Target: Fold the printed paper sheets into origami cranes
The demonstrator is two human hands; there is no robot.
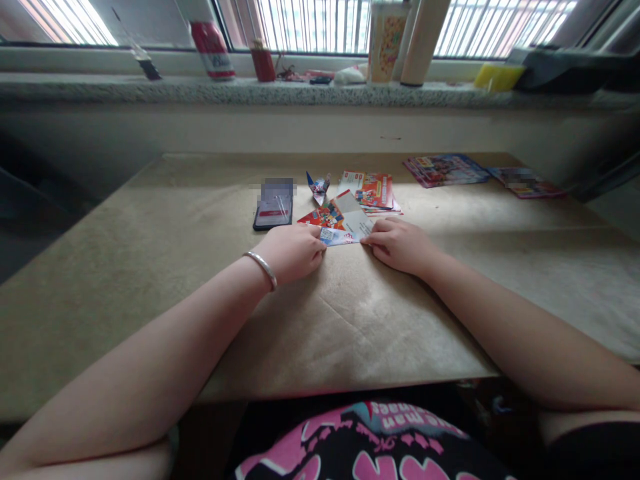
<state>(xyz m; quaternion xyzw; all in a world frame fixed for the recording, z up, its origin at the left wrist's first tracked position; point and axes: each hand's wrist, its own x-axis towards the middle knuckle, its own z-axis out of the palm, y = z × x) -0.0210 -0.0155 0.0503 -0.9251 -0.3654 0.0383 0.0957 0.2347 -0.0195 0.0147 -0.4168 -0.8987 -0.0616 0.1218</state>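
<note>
A folded sheet of printed paper (345, 219) lies on the table in front of me, with a strip along its near edge turned up. My left hand (295, 253) presses on its left corner, fingers curled over the edge. At the right corner, my right hand (400, 245) pinches the paper between thumb and fingers. Just behind the sheet stands a small folded paper crane (319, 188). A phone (275, 203) lies left of the crane, near my left hand. Behind the sheet to the right rests a stack of printed leaflets (377, 189).
More printed leaflets (446, 169) lie at the table's back right, beside another pile (527, 182). On the windowsill (300, 93) stand a red and white can (212, 51), a red container (263, 63), a patterned cup (387, 43) and a yellow block (499, 77).
</note>
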